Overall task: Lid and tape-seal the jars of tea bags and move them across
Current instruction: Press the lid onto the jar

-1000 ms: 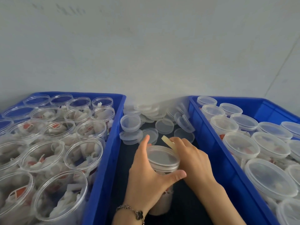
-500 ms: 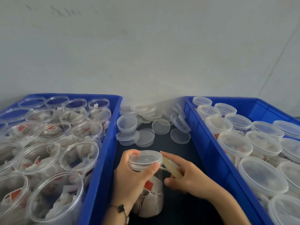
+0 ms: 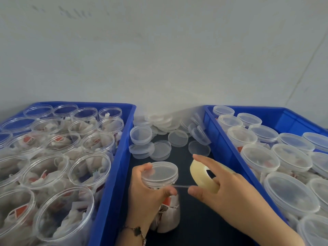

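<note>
1. Between the two blue crates (image 3: pixel 113 174), on the dark table (image 3: pixel 198 221), stands a lidded jar (image 3: pixel 160 176) of tea bags; the left hand (image 3: pixel 147 196) has its grip curled around it just under the lid.
2. Right hand (image 3: pixel 227 190) holds the tape roll (image 3: pixel 204 174), grip closed through its core, beside the jar.
3. A clear strip (image 3: pixel 181 186) runs from roll to jar.
4. Loose lids (image 3: pixel 159 137) lie behind.

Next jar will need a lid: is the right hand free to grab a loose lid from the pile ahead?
Probably not yet: the right hand holds the tape roll, though nothing blocks the loose lids.
</note>
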